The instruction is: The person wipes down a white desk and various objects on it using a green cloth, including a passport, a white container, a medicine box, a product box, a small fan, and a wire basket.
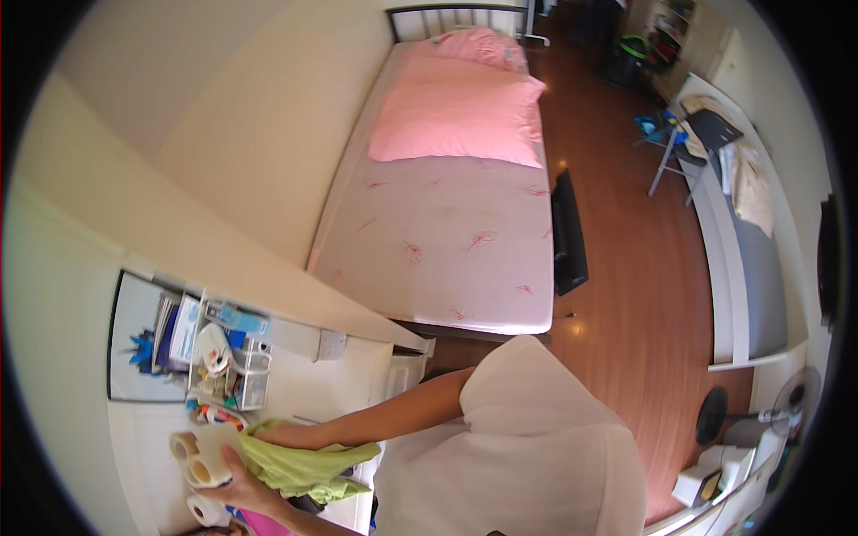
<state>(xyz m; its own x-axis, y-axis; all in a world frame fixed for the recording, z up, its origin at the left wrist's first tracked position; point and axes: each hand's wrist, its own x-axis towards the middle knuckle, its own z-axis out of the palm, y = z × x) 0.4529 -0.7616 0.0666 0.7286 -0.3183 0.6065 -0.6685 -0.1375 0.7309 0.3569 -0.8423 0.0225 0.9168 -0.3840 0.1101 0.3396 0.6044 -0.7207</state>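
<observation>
A green cloth (308,466) hides part of the white worktop (329,384). A packed white rack (256,375) stands along its wall-side edge; a pale roll (207,511) shows near that edge, its base hidden.

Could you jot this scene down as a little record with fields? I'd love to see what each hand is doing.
Left hand: gripping a pale roll
Right hand: at a green cloth, fingers partly hidden
Near the hands: another pale roll; filled white rack
Beyond: bed with pink pillow
Floor: reddish-brown
Far right: dark-backed chair
</observation>
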